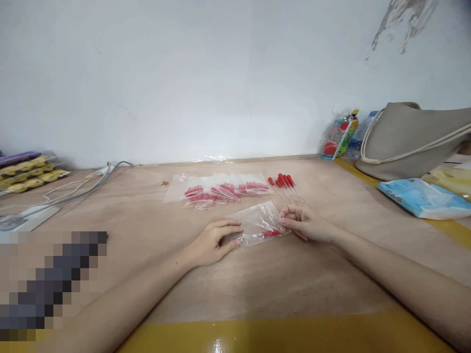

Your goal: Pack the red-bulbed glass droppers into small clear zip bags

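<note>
A clear zip bag (253, 220) lies tilted between my hands, with a red-bulbed dropper (271, 233) inside near its lower edge. My left hand (217, 240) holds the bag's left end between thumb and fingers. At the bag's red-lined right edge, my right hand (301, 223) pinches the plastic with thumb and forefinger. Behind the bag, several loose droppers (285, 181) lie side by side, red bulbs pointing to the wall. To their left is a spread of overlapping clear bags (224, 189) holding red-bulbed droppers.
A power strip (33, 218) with grey cables (91, 184) lies left, near yellow-and-purple packets (29, 171). On the right stand a grey bag (412, 139), a drink bottle (340, 135) and a blue tissue pack (423, 198). A white wall (184, 88) closes off the back.
</note>
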`<state>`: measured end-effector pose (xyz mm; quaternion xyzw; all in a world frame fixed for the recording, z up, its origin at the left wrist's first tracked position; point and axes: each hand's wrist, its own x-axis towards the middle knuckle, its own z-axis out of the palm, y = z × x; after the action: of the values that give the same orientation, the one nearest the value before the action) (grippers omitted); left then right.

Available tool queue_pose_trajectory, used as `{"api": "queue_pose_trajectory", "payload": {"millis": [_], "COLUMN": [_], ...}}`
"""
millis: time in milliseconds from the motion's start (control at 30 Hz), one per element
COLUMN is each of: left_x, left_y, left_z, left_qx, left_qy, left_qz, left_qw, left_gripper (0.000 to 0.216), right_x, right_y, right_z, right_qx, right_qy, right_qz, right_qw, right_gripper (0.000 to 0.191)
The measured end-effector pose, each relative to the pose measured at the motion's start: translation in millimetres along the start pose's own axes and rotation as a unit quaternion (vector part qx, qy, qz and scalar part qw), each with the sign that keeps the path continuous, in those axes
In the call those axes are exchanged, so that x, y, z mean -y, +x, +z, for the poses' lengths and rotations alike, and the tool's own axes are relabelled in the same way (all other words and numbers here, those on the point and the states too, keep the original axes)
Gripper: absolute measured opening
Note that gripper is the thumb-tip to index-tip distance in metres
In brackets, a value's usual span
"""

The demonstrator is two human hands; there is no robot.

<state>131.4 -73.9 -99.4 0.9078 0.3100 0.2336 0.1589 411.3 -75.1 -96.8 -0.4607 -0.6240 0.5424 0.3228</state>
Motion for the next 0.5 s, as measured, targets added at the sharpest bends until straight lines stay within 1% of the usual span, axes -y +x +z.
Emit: {"api": "queue_pose_trajectory", "payload": {"millis": [67,133,167,233,300,367,400,433,500], "left_x": [0,0,-1,-2,-3,-3,-3,-2,-1], "left_y": [0,1,1,2,2,2,2,1,1], "left_z": [-1,-2,-3,-4,-5,-5,-5,-5,-4], "left_qx": [0.005,0.016,0.026,0.047,0.056,0.052,0.051,0.051,0.055], "left_qy": [0.0,0.003,0.006,0.013,0.021,0.028,0.029,0.029,0.025], "left_qz": [-0.001,-0.002,-0.003,0.0,0.002,0.0,-0.003,-0.006,-0.01], "left_qw": [1.0,1.0,1.0,0.999,0.998,0.998,0.998,0.998,0.998], "left_gripper": [0.032,0.033,0.033,0.034,0.035,0.037,0.037,0.038,0.038], "right_x": [1,1,1,2,5,9,12,15,19], "right_y": [2,7,11,20,30,42,49,55,69], "right_z": [-3,-10,-15,-27,-38,-44,-45,-44,-39], "right_qx": [-0.022,-0.088,-0.13,-0.204,-0.249,-0.274,-0.281,-0.285,-0.286], "right_qy": [-0.005,-0.039,-0.077,-0.191,-0.321,-0.418,-0.448,-0.47,-0.497], "right_qz": [0.001,-0.022,-0.04,-0.07,-0.077,-0.06,-0.047,-0.034,-0.004], "right_qw": [1.0,0.995,0.988,0.958,0.91,0.864,0.847,0.834,0.819], "right_gripper": [0.039,0.035,0.032,0.025,0.019,0.017,0.018,0.02,0.027]}}
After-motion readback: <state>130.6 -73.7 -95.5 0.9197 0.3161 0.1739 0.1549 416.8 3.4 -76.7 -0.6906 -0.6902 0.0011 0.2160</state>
